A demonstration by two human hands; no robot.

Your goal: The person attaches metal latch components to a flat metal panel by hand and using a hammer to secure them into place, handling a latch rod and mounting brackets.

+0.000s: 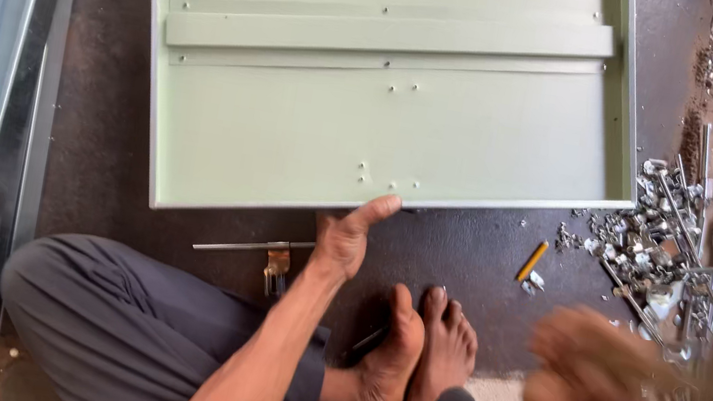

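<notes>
Seated person steadies a pale green sheet-metal panel (pixel 368 126) on the floor (pixel 462 255).

The left hand (pixel 346 237) rests at the panel's near edge, thumb hooked over the rim, the fingers (pixel 331 254) curled loosely below it. The right hand (pixel 583 365) is a blur, low and to the right beside a heap of metal screws and brackets (pixel 665 240); whether its fingers are open or closed cannot be told. A yellow pencil (pixel 532 260) lies between panel and heap. A thin metal rod (pixel 249 246) lies just left of the left wrist. Bare feet (pixel 418 353) sit crossed under the panel.
</notes>
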